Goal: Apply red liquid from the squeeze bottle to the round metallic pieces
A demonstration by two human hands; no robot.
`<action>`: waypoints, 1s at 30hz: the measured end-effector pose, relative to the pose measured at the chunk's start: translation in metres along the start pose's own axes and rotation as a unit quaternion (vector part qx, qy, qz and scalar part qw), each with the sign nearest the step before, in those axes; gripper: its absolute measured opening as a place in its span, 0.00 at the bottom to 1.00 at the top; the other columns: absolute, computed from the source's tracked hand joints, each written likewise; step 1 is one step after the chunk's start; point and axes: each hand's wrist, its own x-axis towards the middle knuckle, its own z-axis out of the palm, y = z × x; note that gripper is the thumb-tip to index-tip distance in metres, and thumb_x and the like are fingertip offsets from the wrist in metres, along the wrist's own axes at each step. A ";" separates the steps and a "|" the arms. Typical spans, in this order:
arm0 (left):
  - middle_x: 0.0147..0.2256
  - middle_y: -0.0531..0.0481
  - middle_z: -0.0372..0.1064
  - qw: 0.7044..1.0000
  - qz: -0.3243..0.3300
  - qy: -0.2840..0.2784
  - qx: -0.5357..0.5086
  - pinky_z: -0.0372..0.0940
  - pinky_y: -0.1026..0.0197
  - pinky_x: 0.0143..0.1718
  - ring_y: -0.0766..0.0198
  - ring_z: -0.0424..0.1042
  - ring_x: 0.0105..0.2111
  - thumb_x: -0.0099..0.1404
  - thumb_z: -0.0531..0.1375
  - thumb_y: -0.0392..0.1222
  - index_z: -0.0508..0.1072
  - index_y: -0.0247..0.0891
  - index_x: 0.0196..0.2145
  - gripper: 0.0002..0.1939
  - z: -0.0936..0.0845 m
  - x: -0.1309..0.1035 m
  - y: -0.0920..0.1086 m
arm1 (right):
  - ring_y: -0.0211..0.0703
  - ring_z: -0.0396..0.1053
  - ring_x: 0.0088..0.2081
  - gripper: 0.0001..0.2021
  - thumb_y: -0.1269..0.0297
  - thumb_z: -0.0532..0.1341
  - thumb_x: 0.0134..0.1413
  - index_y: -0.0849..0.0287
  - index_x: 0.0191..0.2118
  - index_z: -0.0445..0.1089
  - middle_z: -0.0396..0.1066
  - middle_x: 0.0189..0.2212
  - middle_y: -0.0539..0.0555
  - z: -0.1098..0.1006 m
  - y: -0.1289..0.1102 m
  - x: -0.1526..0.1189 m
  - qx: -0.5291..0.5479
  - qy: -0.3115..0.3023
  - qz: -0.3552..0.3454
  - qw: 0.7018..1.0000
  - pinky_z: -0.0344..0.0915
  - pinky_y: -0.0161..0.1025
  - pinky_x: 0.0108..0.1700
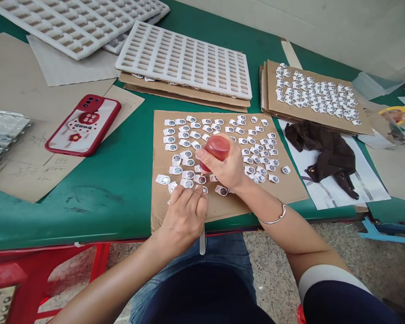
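Note:
My right hand is wrapped round a red squeeze bottle, tipped downward over small round metallic pieces on white tabs. One such piece lies just below the bottle and shows a dark reddish face. Close beside it, my left hand is closed, knuckles up, over the near edge of the cardboard sheet. From under that hand sticks the rounded end of a thin flat metal tool; its other end is hidden by my fingers. Rows of the tabbed pieces cover much of the sheet.
Behind the sheet, a white slotted foam tray rests on stacked cardboard. More tabbed pieces lie on a cardboard stack at right, near a dark crumpled cloth. A phone in a red case lies at left on the green tabletop.

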 end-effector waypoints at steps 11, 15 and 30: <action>0.37 0.37 0.71 1.000 -0.014 0.009 -0.024 0.59 0.50 0.35 0.55 0.67 0.32 0.61 0.50 0.27 0.65 0.30 0.37 0.08 0.000 0.003 0.000 | 0.38 0.66 0.27 0.14 0.53 0.65 0.43 0.55 0.29 0.62 0.68 0.25 0.48 -0.002 -0.002 0.002 -0.040 0.016 -0.030 0.999 0.68 0.41 0.35; 0.38 0.37 0.72 1.000 -0.021 -0.001 -0.012 0.59 0.50 0.37 0.55 0.67 0.33 0.60 0.52 0.27 0.65 0.31 0.37 0.07 0.002 0.001 0.001 | 0.37 0.64 0.26 0.14 0.53 0.64 0.44 0.55 0.27 0.61 0.66 0.24 0.47 -0.003 -0.003 0.002 -0.055 0.016 -0.043 0.997 0.66 0.40 0.33; 0.36 0.38 0.72 1.000 -0.027 -0.003 0.000 0.58 0.52 0.36 0.58 0.67 0.30 0.58 0.54 0.27 0.66 0.31 0.35 0.06 0.005 0.002 0.001 | 0.37 0.65 0.27 0.13 0.53 0.63 0.45 0.55 0.30 0.62 0.68 0.25 0.48 -0.005 -0.003 0.001 -0.071 0.008 -0.073 0.995 0.64 0.39 0.31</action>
